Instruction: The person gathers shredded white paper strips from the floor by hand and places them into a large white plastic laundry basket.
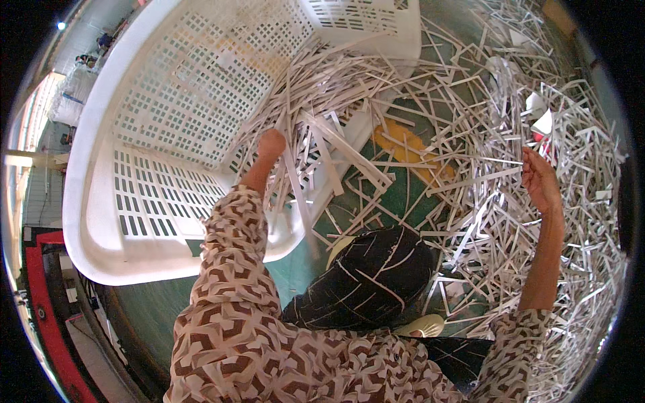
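Observation:
My left hand [272, 143] is closed in a fist inside a large white plastic basket [196, 95] with slotted walls. Long paper strips [332, 80] lie bunched around the fist, and some stick out of it. The basket appears to lie on its side, its open mouth towards me. Off to the right, my right hand [541, 182] is above a wide heap of loose paper strips [509, 242]. Its fingers are curled, and a couple of thin strips [478, 180] reach leftward from the fingertips.
Strips are scattered over the green floor [403, 201], partly across a yellow floor patch [403, 143]. My bent knee [373, 272] in dark patterned trousers and a pale yellow shoe [423, 326] are close below. A red frame [50, 312] stands at the lower left.

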A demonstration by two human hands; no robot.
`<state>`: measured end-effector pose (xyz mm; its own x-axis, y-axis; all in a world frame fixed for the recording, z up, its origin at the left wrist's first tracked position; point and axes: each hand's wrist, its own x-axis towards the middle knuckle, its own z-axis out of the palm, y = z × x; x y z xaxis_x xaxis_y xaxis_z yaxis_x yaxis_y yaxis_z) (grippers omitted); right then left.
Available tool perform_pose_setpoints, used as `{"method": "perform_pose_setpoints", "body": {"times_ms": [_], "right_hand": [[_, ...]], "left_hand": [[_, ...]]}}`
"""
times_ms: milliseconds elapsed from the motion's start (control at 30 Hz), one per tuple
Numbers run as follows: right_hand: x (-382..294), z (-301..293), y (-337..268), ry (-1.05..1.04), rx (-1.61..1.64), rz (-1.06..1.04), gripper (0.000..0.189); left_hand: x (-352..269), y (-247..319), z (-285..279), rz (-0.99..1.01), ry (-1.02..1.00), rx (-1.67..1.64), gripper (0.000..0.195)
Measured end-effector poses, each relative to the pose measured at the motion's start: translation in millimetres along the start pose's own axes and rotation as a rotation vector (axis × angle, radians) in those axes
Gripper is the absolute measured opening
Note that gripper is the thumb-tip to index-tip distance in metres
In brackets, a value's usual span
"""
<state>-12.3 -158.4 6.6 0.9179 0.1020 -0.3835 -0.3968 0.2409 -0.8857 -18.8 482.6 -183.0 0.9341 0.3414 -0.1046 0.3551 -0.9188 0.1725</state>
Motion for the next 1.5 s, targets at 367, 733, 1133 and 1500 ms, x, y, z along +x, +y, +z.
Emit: {"method": "perform_pose_setpoints", "body": {"times_ms": [367,733,1133,1500], "right_hand": [[-17,-13,-8,0.006,0.072,-0.07,0.027],[-46,106,7,-0.207,-0.732,-0.273,0.074],[-34,91,-3,-0.04,0.267,-0.129,0.032],[-6,48,-6,0.019,0.473,-0.359,0.023]], "left_hand": [[-18,131,-153,-0.158,0.007,-1.398,0.02],[-135,342,-135,0.329,-0.136,-1.624,0.016],[-168,359,-125,0.644,-0.687,-1.372,0.022],[-219,369,-110,0.115,-1.684,-1.535,0.04]]}}
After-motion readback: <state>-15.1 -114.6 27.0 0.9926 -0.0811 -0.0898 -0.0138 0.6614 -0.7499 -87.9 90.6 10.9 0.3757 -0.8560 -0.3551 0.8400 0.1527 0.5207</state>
